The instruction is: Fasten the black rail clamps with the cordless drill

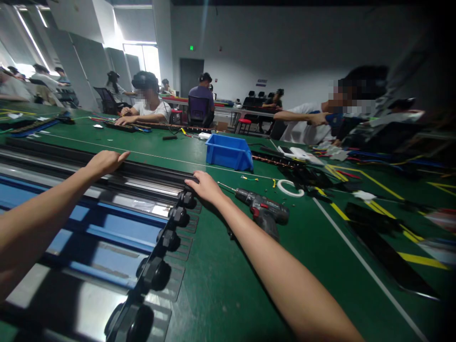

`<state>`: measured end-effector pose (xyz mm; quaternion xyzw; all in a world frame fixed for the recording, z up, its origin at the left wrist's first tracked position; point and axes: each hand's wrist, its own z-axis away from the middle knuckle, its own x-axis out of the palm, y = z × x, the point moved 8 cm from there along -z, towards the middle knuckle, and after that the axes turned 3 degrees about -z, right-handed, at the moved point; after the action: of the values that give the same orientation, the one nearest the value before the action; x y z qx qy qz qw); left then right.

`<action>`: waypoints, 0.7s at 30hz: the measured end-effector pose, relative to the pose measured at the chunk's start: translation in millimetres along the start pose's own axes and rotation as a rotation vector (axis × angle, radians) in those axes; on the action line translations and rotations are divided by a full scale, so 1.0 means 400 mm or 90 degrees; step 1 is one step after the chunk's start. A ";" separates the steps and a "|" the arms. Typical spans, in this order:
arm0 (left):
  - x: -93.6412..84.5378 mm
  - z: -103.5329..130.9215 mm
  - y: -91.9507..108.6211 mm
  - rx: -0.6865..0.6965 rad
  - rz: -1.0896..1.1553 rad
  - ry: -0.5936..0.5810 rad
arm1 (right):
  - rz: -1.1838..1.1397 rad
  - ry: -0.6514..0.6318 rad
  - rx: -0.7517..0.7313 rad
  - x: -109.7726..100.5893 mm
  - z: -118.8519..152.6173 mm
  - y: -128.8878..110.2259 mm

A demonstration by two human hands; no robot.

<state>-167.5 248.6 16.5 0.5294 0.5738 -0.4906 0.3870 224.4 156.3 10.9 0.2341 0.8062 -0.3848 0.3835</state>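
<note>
A long black rail runs along the far side of a metal frame with blue panels. My left hand is closed over this rail, its thumb stretched to the right and its other fingers mostly hidden. At the rail's right end, my right hand grips it with fingers and thumb. Down the frame's right edge sit several large black knobs beside flat slotted tabs. A cordless drill lies just right of my right hand, its bit pointing toward that hand.
Behind the drill stands a blue bin. A white ring, small yellow-green wires and a dark flat panel lie on the green table. Across it, one person handles parts; another person leans in at right.
</note>
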 end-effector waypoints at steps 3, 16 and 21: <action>0.005 0.008 -0.002 0.001 -0.052 -0.008 | -0.015 0.009 -0.007 0.006 -0.001 -0.006; 0.040 0.025 -0.064 -0.067 0.039 -0.092 | -0.043 0.113 0.094 -0.052 0.037 0.067; 0.040 0.048 -0.086 -0.121 0.079 -0.117 | -0.095 -0.080 0.058 0.002 0.038 0.033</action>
<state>-205.1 234.9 2.2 0.4774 0.5460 -0.4556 0.5161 239.4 152.2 -1.7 0.1661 0.7774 -0.4623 0.3928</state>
